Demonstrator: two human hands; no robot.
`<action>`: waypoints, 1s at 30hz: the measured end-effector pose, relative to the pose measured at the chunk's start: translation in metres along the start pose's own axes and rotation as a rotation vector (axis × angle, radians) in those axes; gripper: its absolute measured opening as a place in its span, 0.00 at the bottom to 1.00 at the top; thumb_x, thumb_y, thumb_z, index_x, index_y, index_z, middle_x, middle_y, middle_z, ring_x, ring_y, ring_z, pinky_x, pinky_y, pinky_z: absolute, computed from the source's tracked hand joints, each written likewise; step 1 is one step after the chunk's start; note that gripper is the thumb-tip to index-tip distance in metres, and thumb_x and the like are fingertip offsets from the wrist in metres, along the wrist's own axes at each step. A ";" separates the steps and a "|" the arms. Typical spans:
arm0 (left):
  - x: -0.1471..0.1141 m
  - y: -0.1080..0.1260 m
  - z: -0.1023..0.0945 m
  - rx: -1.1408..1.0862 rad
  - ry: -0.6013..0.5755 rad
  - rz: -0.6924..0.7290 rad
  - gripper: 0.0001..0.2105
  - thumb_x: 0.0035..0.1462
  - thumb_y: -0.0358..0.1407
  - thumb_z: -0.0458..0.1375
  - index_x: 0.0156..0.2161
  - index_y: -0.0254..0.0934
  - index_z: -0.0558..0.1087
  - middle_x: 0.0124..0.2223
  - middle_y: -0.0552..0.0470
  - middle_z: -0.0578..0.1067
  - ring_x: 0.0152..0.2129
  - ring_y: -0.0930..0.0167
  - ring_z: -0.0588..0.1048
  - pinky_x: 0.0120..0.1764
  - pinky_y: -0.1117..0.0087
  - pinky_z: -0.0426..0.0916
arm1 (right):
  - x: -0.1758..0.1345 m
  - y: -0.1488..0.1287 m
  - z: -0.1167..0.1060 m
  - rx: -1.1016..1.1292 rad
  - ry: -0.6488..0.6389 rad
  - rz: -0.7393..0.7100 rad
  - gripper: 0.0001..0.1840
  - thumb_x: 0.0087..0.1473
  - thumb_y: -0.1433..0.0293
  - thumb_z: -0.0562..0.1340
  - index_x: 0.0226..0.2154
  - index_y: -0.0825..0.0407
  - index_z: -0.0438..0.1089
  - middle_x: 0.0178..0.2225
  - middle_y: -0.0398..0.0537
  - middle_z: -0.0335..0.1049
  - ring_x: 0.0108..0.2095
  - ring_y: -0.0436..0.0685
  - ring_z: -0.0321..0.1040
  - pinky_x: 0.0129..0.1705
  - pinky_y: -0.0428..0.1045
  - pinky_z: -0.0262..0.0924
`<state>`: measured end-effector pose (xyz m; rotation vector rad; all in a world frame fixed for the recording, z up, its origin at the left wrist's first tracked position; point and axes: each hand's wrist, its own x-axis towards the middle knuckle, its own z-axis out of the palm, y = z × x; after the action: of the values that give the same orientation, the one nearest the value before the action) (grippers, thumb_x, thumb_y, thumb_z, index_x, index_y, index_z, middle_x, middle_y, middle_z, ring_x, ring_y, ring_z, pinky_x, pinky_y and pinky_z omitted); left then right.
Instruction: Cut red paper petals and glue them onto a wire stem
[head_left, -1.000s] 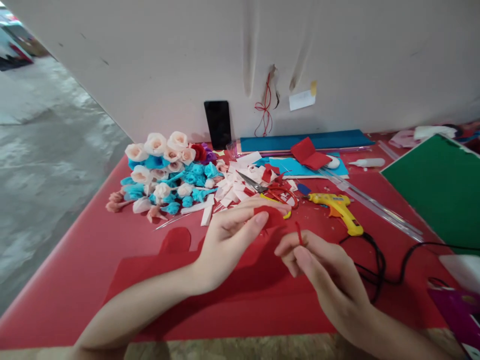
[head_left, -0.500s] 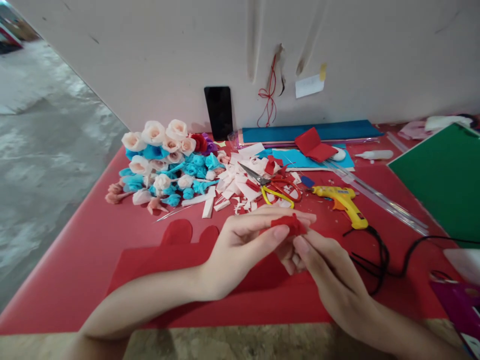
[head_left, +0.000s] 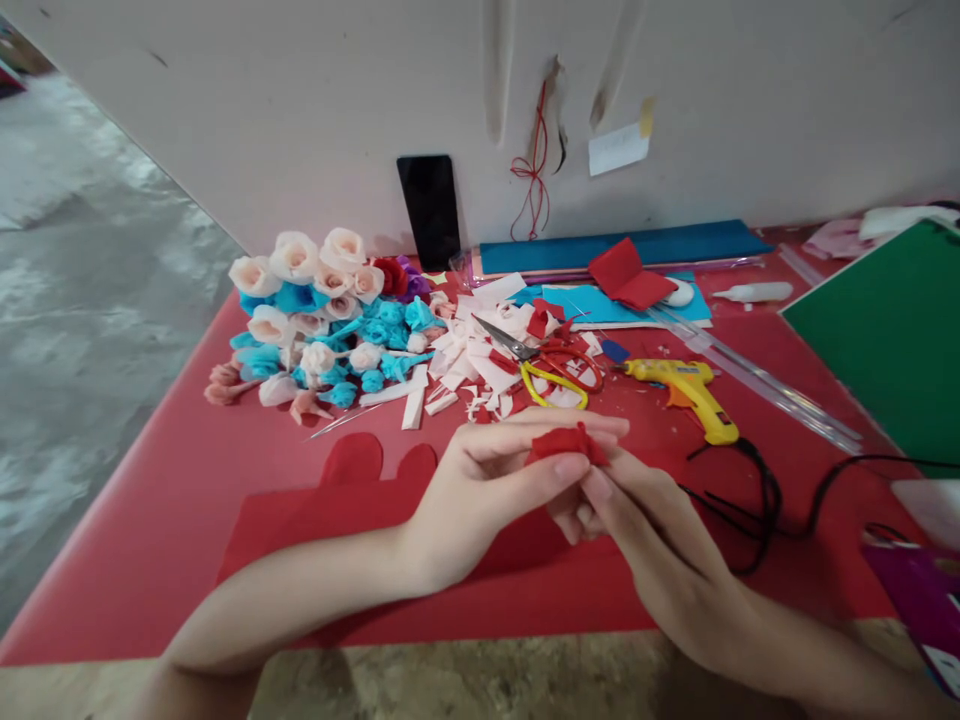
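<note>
A small red paper flower [head_left: 561,443] sits between my two hands, above the near part of the red table. My left hand [head_left: 480,490] pinches it, thumb in front and fingers stretched behind. From the right, my right hand [head_left: 652,530] closes on its lower part, thumb tip meeting my left thumb; the flower's base is hidden by the fingers. Under my left wrist lies a red paper sheet [head_left: 307,525]. Two rounded red paper petals, a larger one [head_left: 354,460] and a smaller one [head_left: 417,463], lie at its far edge.
Paper flowers [head_left: 322,330] are heaped at the back left, beside paper scraps [head_left: 480,340]. Scissors [head_left: 517,345] rest on the scraps. A yellow glue gun [head_left: 690,390] with a black cord [head_left: 765,510] lies right. A phone [head_left: 429,212] leans on the wall; a green board [head_left: 885,340] stands right.
My thumbs have come closer together on the red paper flower, and its top has turned slightly. The view has shifted a little; the table things have stayed in place.
</note>
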<state>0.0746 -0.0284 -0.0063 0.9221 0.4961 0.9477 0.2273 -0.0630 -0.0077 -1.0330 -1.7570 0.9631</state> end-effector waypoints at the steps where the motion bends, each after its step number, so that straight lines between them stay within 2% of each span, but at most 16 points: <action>1: 0.000 0.000 0.000 0.000 0.004 -0.005 0.09 0.57 0.31 0.54 0.38 0.42 0.77 0.48 0.51 0.74 0.25 0.78 0.74 0.28 0.77 0.74 | 0.001 -0.001 0.000 0.005 0.001 0.002 0.20 0.61 0.72 0.49 0.55 0.40 0.54 0.33 0.40 0.65 0.33 0.44 0.67 0.40 0.37 0.64; 8: 0.000 0.002 0.001 0.007 0.038 -0.022 0.08 0.55 0.31 0.56 0.36 0.42 0.78 0.49 0.51 0.73 0.22 0.80 0.73 0.26 0.79 0.72 | 0.011 -0.012 -0.003 0.045 -0.015 0.082 0.16 0.60 0.67 0.51 0.50 0.49 0.63 0.33 0.49 0.70 0.31 0.52 0.70 0.35 0.45 0.69; 12: 0.001 0.003 0.001 -0.008 0.078 -0.023 0.08 0.54 0.31 0.57 0.34 0.43 0.78 0.48 0.52 0.74 0.21 0.80 0.72 0.26 0.77 0.71 | 0.012 -0.011 -0.002 0.060 -0.032 0.097 0.19 0.58 0.72 0.52 0.53 0.46 0.58 0.33 0.45 0.71 0.25 0.48 0.67 0.27 0.42 0.66; 17: 0.002 0.002 0.002 0.022 0.108 0.013 0.07 0.53 0.32 0.58 0.34 0.43 0.78 0.48 0.54 0.73 0.22 0.80 0.71 0.28 0.76 0.70 | 0.007 -0.002 0.001 -0.019 0.015 0.076 0.22 0.58 0.75 0.52 0.53 0.40 0.56 0.26 0.39 0.67 0.22 0.44 0.63 0.23 0.38 0.60; 21: 0.003 0.001 0.001 0.016 0.117 0.025 0.07 0.53 0.31 0.58 0.34 0.43 0.78 0.48 0.54 0.73 0.22 0.81 0.70 0.29 0.76 0.70 | 0.007 -0.001 0.002 0.023 0.035 0.063 0.19 0.58 0.75 0.52 0.51 0.43 0.59 0.25 0.38 0.65 0.19 0.43 0.59 0.22 0.39 0.57; 25: 0.004 0.000 0.000 0.015 0.116 0.019 0.06 0.53 0.32 0.58 0.33 0.42 0.79 0.50 0.53 0.72 0.22 0.80 0.71 0.29 0.76 0.71 | 0.008 -0.002 0.002 0.088 0.034 0.061 0.17 0.58 0.76 0.52 0.48 0.46 0.60 0.26 0.39 0.65 0.22 0.43 0.61 0.24 0.38 0.58; 30: 0.004 -0.002 -0.001 0.017 0.135 -0.005 0.06 0.53 0.31 0.58 0.33 0.42 0.78 0.49 0.52 0.73 0.19 0.82 0.70 0.31 0.75 0.72 | 0.011 -0.001 0.003 0.173 0.033 0.077 0.13 0.58 0.76 0.51 0.45 0.50 0.62 0.25 0.39 0.64 0.19 0.42 0.56 0.20 0.39 0.53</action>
<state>0.0769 -0.0253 -0.0088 0.8749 0.6215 1.0070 0.2215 -0.0538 -0.0046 -1.0054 -1.5864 1.1184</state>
